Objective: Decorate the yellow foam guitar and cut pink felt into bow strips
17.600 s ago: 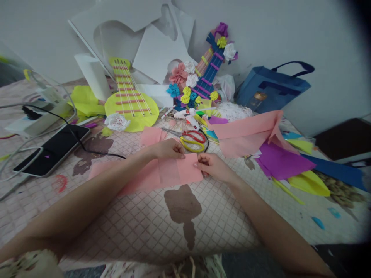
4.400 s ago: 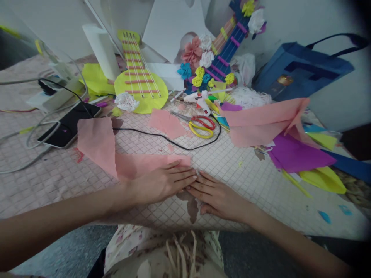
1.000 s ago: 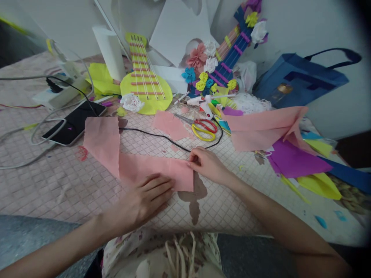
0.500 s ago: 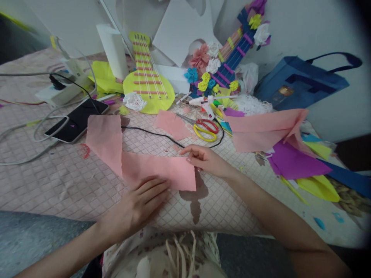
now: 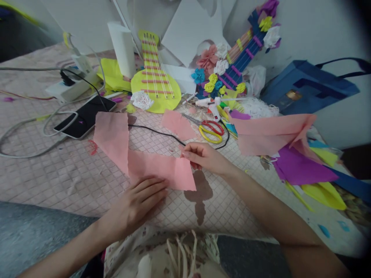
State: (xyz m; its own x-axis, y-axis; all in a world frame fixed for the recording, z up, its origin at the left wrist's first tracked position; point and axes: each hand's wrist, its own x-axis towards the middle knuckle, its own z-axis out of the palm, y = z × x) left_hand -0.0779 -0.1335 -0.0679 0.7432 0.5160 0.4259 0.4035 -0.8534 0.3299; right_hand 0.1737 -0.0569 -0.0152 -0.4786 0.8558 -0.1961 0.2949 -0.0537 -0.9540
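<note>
A strip of pink crepe paper (image 5: 153, 164) lies before me on the quilted table cover, its left part (image 5: 111, 133) turned upward at an angle. My left hand (image 5: 146, 195) rests flat over the strip's lower edge, fingers stretched out. At the upper right corner, my right hand (image 5: 199, 154) pinches the paper between thumb and fingers, and the right end is lifted a little with a crease beside it. A smaller pink piece (image 5: 178, 124) lies behind the strip. Scissors (image 5: 213, 131) with red and yellow handles lie beyond my right hand.
A glue gun (image 5: 213, 106) and its black cord lie behind the scissors. A yellow paper guitar (image 5: 156, 90) and a blue flower-covered one (image 5: 232, 77) lean at the back. A phone (image 5: 87, 116) and power strip (image 5: 63, 88) are left; coloured paper (image 5: 301, 166) and a blue bag (image 5: 307, 87) right.
My right hand has raised the strip's right end and drawn it slightly left, so a crease shows there. My left hand stays on the paper. The whole view has shifted slightly.
</note>
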